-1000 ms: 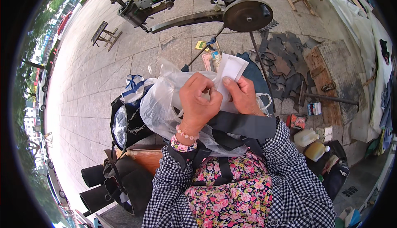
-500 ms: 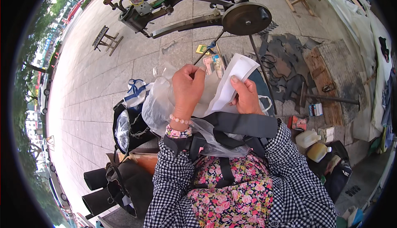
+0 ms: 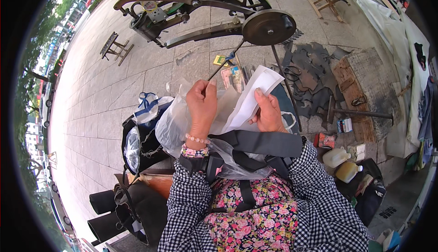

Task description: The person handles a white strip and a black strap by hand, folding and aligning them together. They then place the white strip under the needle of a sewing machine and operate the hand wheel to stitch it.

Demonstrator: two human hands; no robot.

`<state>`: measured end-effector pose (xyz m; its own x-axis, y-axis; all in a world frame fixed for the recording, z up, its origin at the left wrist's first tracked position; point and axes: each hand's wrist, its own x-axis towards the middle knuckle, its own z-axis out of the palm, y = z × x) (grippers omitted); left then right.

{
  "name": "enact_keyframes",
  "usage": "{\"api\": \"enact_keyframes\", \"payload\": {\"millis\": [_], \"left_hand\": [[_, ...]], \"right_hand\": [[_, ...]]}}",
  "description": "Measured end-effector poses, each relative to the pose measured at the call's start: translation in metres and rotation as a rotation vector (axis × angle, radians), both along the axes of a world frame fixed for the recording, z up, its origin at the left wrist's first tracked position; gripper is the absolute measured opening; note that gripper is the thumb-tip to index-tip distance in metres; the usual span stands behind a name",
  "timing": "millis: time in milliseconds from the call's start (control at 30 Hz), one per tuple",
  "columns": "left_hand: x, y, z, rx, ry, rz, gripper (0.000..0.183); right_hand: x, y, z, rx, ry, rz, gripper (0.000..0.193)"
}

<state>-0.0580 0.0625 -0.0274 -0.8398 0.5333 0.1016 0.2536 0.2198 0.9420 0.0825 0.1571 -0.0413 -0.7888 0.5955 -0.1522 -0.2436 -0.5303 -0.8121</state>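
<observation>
My right hand (image 3: 268, 111) pinches a wide white strip (image 3: 255, 92) of smooth, flat material between thumb and fingers. The strip slants up and away, folded over along its length. To its left, my left hand (image 3: 201, 106) is closed with the fingertips pressed together; whatever it grips is too small or hidden to make out. Translucent plastic bags (image 3: 172, 126) bunch beside and behind that hand. Across my lap, under the wrists, lie a dark grey strip (image 3: 273, 144) and more clear plastic (image 3: 242, 170).
A hand-cranked sewing machine (image 3: 196, 14) stands ahead on thin legs. Dark scraps (image 3: 315, 74) and scissors (image 3: 292, 73) lie right of it, beside a wooden box (image 3: 365, 87). Plastic bottles (image 3: 342, 164) stand at near right. An open black bag (image 3: 141, 142) and dark rolls (image 3: 107, 215) are at left.
The view has shifted slightly, so the machine sits a little lower in it. Both hands keep nearly the same pose, and the white strip stays in my right hand.
</observation>
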Motion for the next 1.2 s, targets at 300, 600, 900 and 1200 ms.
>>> {"api": "enact_keyframes", "payload": {"millis": [300, 600, 900, 1200], "left_hand": [[0.022, -0.004, 0.015, 0.178, 0.172, -0.07, 0.013], [0.04, -0.011, 0.04, 0.048, 0.38, -0.329, 0.018], [0.037, -0.018, 0.035, 0.067, 0.128, -0.391, 0.016], [0.032, -0.016, 0.023, 0.124, -0.093, -0.336, 0.009]], "right_hand": [[-0.002, -0.002, -0.005, -0.112, 0.049, -0.012, 0.041], [-0.005, -0.003, 0.002, -0.116, 0.046, -0.048, 0.043], [-0.004, 0.0, 0.003, -0.089, 0.056, -0.07, 0.043], [-0.002, -0.004, -0.002, 0.061, 0.038, 0.059, 0.032]]}}
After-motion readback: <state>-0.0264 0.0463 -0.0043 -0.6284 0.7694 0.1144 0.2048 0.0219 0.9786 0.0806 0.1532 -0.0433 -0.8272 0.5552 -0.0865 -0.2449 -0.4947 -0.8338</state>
